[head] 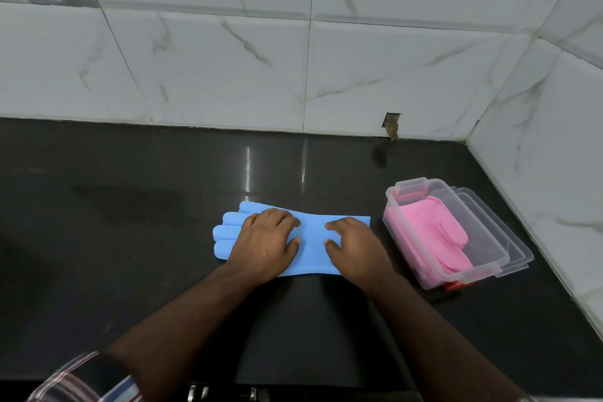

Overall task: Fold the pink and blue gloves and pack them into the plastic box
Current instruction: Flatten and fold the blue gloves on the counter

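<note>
A blue glove [311, 238] lies flat on the black countertop, fingers pointing left and cuff to the right. My left hand [266, 243] presses flat on its palm part. My right hand [354, 250] rests on the cuff part with fingers spread and lightly bent. To the right stands a clear plastic box [411, 248], open, with a folded pink glove [434, 232] lying inside it.
The box's clear lid [509, 238] lies under or just behind the box at its right side. The black countertop [130, 238] meets a tiled wall at the back and a second tiled wall on the right, close to the box.
</note>
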The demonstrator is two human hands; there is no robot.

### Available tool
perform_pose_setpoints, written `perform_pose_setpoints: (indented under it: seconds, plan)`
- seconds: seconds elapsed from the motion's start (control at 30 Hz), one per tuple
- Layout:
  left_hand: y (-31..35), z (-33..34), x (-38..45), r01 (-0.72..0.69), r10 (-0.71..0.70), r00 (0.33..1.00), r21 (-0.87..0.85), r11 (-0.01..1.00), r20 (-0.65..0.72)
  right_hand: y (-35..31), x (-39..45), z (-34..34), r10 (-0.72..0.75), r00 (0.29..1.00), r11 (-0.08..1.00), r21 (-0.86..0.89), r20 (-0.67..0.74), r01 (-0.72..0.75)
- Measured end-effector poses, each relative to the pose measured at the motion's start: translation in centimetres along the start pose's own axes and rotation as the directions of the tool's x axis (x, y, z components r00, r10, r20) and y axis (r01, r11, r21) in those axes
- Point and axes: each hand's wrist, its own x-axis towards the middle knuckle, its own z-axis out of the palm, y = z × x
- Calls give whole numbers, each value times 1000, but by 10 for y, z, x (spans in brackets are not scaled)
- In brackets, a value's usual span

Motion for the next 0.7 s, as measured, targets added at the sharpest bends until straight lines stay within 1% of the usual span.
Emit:
perform_pose_setpoints:
  seconds: [0.13,0.33,0.4,0.53,0.7]
  plan:
    - [-7,11,2,60,-68,996,108,992,65,-17,8,29,-54,998,994,-96,29,57]
    - [-21,22,0,132,-164,971,181,974,175,-20,9,49,-60,997,980,-187,58,70]
    - [-25,26,-4,133,-168,969,191,973,180,-16,7,53,-44,997,978,-203,61,56]
    - [-29,31,-7,114,-143,980,192,975,142,0,6,57,4,998,964,-266,56,11]
    - [-30,30,-9,134,-160,974,162,978,163,22,3,54,15,999,958,-286,31,-6]
